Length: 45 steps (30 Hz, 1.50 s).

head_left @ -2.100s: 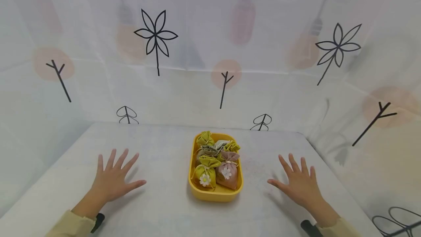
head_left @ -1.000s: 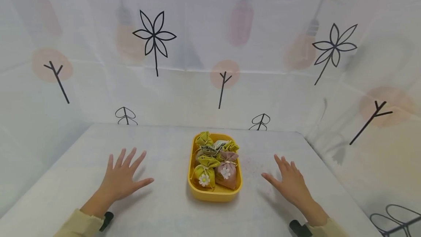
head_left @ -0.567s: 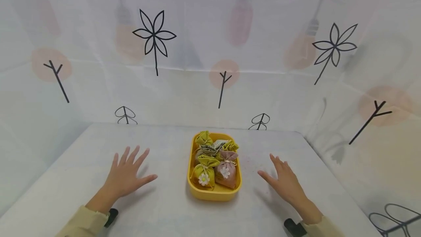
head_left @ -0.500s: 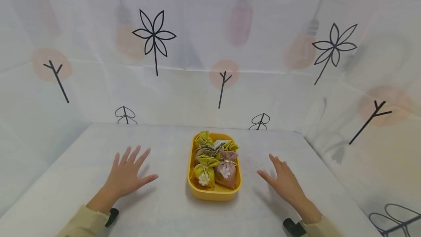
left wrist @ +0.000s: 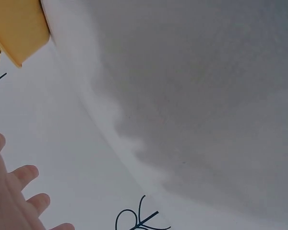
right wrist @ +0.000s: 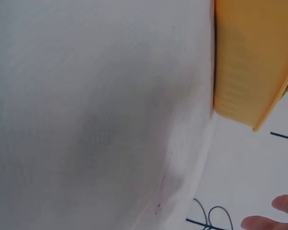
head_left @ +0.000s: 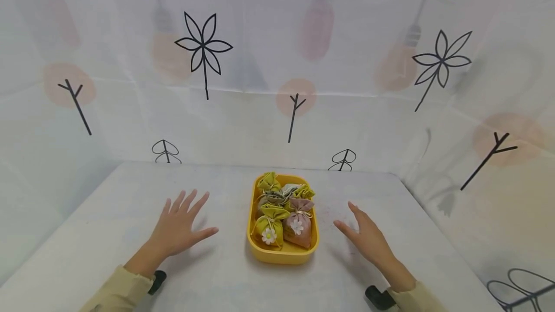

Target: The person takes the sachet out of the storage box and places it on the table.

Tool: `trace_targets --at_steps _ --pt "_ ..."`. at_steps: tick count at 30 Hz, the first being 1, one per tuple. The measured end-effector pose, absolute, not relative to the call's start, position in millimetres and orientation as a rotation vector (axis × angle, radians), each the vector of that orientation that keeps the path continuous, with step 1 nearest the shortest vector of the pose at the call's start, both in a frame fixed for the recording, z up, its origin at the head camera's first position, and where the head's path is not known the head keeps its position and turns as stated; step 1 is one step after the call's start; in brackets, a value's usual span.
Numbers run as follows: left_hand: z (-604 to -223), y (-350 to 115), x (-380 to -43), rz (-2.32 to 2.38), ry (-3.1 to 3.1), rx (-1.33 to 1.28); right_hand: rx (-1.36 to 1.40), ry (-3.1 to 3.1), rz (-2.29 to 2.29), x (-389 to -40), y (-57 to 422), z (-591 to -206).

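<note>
Yellow tray [head_left: 282, 257], pouches [head_left: 277, 212] inside, between left hand [head_left: 177, 230] and right hand [head_left: 370, 240]; fingers [head_left: 200, 204] extended, empty; sheet [head_left: 260, 37] behind.

Bags [head_left: 277, 213] in tub [head_left: 283, 257] on table [head_left: 260, 288]

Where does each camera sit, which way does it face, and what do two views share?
Head: on the person's head, facing forward and down at the yellow box; left hand, right hand and sleeves show.
Left wrist: on that wrist, looking across the white table, image turned sideways; fingers show lower left.
Right wrist: on that wrist, looking across the table, also sideways; fingertips show lower right.
Shared: both wrist views show the box's outer wall.
</note>
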State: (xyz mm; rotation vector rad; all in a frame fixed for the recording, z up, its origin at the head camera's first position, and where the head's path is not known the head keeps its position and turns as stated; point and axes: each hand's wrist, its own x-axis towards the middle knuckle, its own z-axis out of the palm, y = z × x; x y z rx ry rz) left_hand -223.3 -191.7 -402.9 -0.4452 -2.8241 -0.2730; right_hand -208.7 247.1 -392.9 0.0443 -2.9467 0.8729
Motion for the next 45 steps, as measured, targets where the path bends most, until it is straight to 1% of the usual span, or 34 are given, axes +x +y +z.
trace_targets --at_steps 25,45 --pt "-389.5 -160.3 -231.6 -0.367 -2.799 -0.52 -0.01 -2.912 1.118 -216.4 226.2 -398.5" --pt "-375.8 -131.9 -230.7 -0.513 -2.699 -0.656 -0.077 -2.87 1.412 -224.3 214.6 -401.5"
